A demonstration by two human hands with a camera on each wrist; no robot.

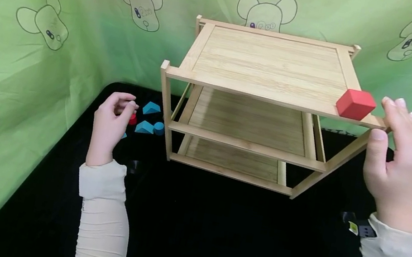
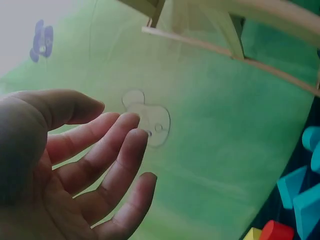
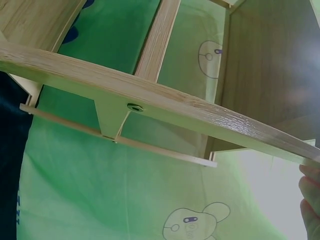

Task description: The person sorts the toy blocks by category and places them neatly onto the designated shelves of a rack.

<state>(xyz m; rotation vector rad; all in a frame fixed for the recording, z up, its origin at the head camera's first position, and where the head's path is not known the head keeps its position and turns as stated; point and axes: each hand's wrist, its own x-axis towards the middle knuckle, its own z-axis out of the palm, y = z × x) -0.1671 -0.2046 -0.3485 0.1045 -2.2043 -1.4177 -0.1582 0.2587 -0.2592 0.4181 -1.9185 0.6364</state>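
Note:
A red block (image 1: 356,105) sits on the front right corner of the wooden shelf's top board (image 1: 272,59). Just right of that corner is my right hand (image 1: 406,164), fingers extended upward and thumb apart, holding nothing; its fingertips show at the edge of the right wrist view. Over at the left, my left hand (image 1: 109,125) hovers by the small blocks with its fingers loosely bent; the left wrist view shows the hand (image 2: 95,160) empty. Beside and partly behind it lie a red piece (image 1: 133,119), blue triangular blocks (image 1: 145,127) and a blue cylinder (image 1: 158,128).
The three-tier shelf stands on a black cloth (image 1: 212,231), its middle board (image 1: 249,120) and lower board (image 1: 231,158) below the top. Green patterned fabric (image 1: 82,33) surrounds it. A yellow block (image 2: 253,234) shows in the left wrist view.

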